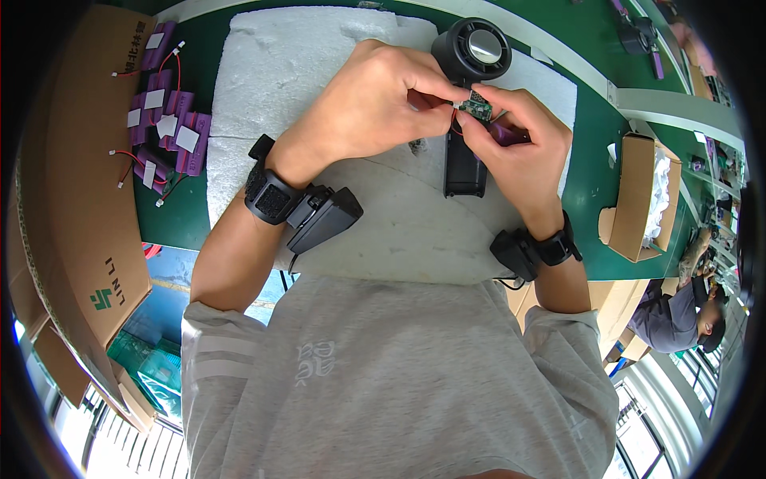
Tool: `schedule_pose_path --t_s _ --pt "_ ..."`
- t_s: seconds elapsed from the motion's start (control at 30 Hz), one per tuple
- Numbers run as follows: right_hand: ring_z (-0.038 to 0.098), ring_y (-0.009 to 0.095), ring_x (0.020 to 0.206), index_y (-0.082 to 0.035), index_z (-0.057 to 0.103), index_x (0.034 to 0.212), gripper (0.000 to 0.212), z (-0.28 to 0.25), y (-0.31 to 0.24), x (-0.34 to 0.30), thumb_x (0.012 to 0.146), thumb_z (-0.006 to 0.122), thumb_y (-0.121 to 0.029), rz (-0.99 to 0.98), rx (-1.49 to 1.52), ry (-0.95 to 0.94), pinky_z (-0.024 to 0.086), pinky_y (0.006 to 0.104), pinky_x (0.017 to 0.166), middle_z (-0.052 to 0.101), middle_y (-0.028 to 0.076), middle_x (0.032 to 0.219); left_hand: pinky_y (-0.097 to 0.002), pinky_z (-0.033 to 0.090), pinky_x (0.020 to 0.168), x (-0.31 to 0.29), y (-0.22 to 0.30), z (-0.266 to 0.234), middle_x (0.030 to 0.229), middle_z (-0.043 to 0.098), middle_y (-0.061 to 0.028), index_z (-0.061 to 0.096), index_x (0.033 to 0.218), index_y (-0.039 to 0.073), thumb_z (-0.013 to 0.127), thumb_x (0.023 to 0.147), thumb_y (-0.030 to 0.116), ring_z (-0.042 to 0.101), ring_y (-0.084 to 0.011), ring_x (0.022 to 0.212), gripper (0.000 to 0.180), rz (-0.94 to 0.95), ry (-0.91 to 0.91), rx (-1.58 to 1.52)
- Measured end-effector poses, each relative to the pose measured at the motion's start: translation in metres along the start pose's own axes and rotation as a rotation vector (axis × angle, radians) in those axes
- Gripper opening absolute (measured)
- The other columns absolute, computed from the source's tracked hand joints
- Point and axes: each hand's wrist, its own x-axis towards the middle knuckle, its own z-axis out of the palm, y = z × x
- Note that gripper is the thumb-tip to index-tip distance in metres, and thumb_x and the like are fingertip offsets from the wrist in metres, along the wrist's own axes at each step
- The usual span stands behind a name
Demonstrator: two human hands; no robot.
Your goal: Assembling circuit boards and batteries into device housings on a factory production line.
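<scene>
A small green circuit board (476,106) is pinched between the thumb and fingers of my right hand (533,132). My left hand (381,97) is closed at the board's left edge, its fingertips on a small white plug (458,104). A thin red wire curves down just below the fingertips. Part of a purple battery (507,134) shows beneath my right fingers; whether they grip it too, I cannot tell. Under both hands lies a black handheld fan, its round head (483,46) at the far end and its hollow handle (464,169) pointing toward me.
White foam sheets (275,60) cover the green table (185,217). Several purple batteries (187,140) with wires and white labels lie left, beside a large cardboard box (84,184). An open small carton (634,195) with white contents stands right. Another person (674,319) sits farther right.
</scene>
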Motion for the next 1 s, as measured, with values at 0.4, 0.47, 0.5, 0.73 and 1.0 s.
schedule_pose_path --t_s 0.4,0.47,0.5,0.73,1.0 --pt "0.052 0.0 0.055 -0.002 0.069 0.1 0.027 0.003 -0.001 -0.001 0.074 0.075 0.003 0.121 0.094 -0.029 0.037 0.0148 0.048 0.062 -0.003 0.068 -0.0302 0.05 0.057 0.001 -0.002 0.001 0.073 0.066 -0.0107 0.074 0.09 0.004 0.072 0.068 0.002 0.064 -0.0235 0.062 0.023 0.049 0.02 0.027" --pt "0.052 0.0 0.055 -0.001 0.069 0.1 0.026 0.003 -0.001 -0.001 0.074 0.075 0.003 0.133 0.101 -0.032 0.037 0.0149 0.048 0.062 -0.003 0.068 -0.0301 0.05 0.057 0.001 -0.002 0.001 0.073 0.066 -0.0107 0.074 0.089 0.004 0.072 0.068 0.002 0.064 -0.0236 0.062 0.022 0.057 0.024 0.017" --pt "0.053 0.0 0.055 -0.001 0.069 0.099 0.025 0.003 -0.001 -0.002 0.075 0.075 0.002 0.144 0.107 -0.036 0.038 0.0152 0.047 0.062 -0.003 0.068 -0.0301 0.05 0.057 0.001 -0.002 0.001 0.073 0.066 -0.0107 0.074 0.089 0.004 0.072 0.068 0.002 0.064 -0.0236 0.062 0.022 0.058 0.025 0.019" --pt "0.054 0.002 0.054 0.0 0.068 0.096 0.017 0.003 -0.005 -0.002 0.08 0.074 -0.001 0.266 0.21 -0.066 0.039 0.0164 0.047 0.063 -0.001 0.068 -0.03 0.052 0.062 -0.002 -0.006 0.001 0.083 0.066 -0.0102 0.07 0.097 0.004 0.072 0.071 0.002 0.065 -0.02 0.069 0.026 -0.05 -0.032 -0.154" --pt "0.054 0.004 0.053 0.0 0.067 0.095 0.014 0.001 -0.011 0.001 0.084 0.072 -0.007 0.399 0.352 -0.035 0.039 0.0175 0.047 0.064 0.001 0.07 -0.0297 0.053 0.075 -0.002 0.012 0.006 0.105 0.058 -0.0043 0.055 0.108 0.003 0.064 0.077 -0.009 0.062 -0.0137 0.079 0.035 -0.265 -0.128 -0.064"
